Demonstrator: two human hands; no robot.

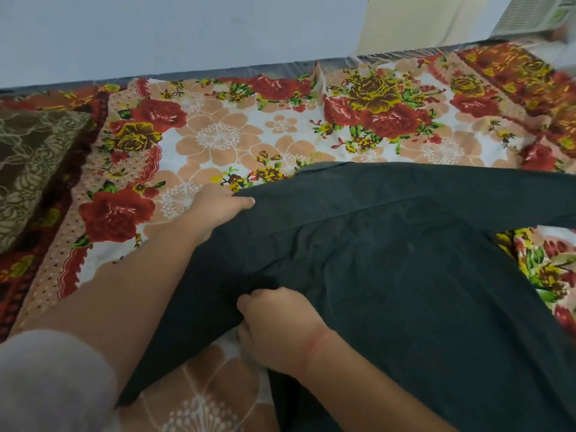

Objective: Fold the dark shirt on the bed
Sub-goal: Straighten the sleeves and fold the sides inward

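Note:
The dark shirt lies spread over the right and near part of the bed, which has a floral sheet. A long dark band of it, perhaps a sleeve, runs off to the right edge. My left hand grips the shirt's upper left corner, thumb on top of the cloth. My right hand pinches the shirt's left edge nearer to me, fingers closed on a bunched fold. The shirt's lower part runs out of view at the bottom.
A brown patterned pillow lies at the bed's left side. A pale wall runs along the far edge of the bed. A white slatted object stands at the top right corner.

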